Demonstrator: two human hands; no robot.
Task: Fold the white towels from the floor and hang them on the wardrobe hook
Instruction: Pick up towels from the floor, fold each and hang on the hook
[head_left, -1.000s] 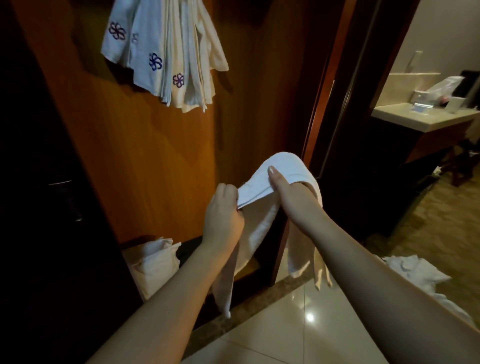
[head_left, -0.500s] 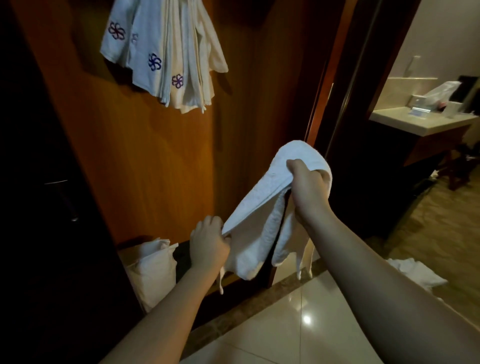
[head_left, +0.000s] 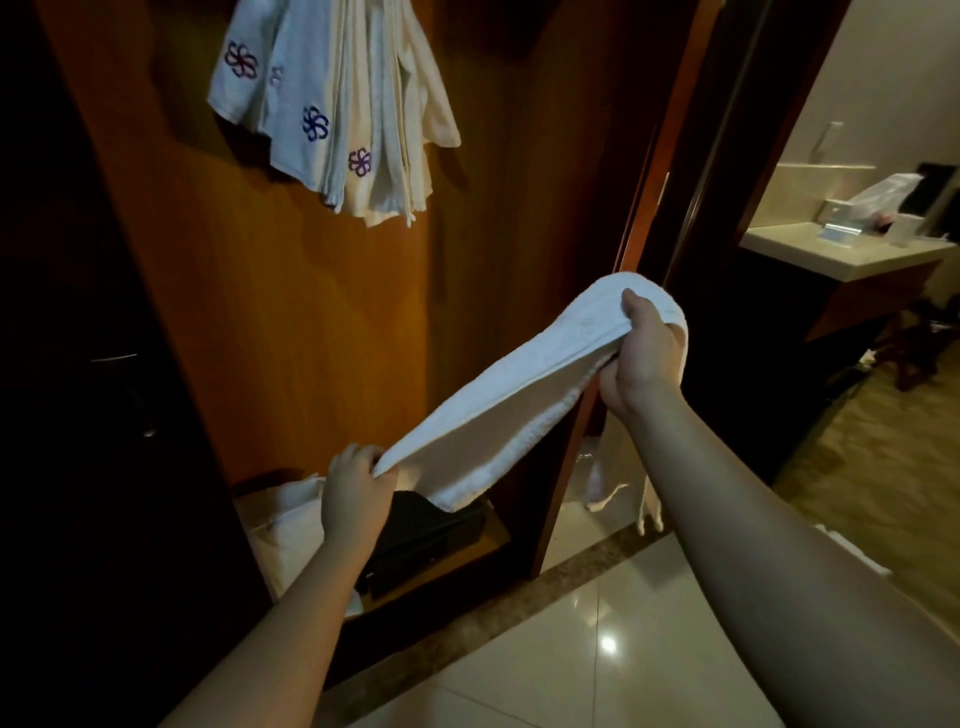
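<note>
A white towel (head_left: 519, 395) is stretched diagonally between my two hands in front of the wooden wardrobe panel (head_left: 311, 322). My left hand (head_left: 356, 493) grips its lower left end. My right hand (head_left: 641, 358) grips the upper right end, with the cloth draped over the fingers and loose corners hanging below it. Several white towels with purple flower marks (head_left: 343, 109) hang at the top of the panel; the hook itself is hidden by them. Another white towel (head_left: 852, 556) lies on the floor at the right, mostly hidden by my right arm.
A white bag (head_left: 285, 525) and a dark box (head_left: 426, 535) sit on the low wardrobe shelf. A dark door (head_left: 93, 364) stands at the left. At the right is a counter (head_left: 831, 254) with small items. Glossy floor tiles (head_left: 597, 649) lie below.
My hands have moved apart: the left went down and left, the right rose slightly, pulling the towel from a bunched fold into a long taut band.
</note>
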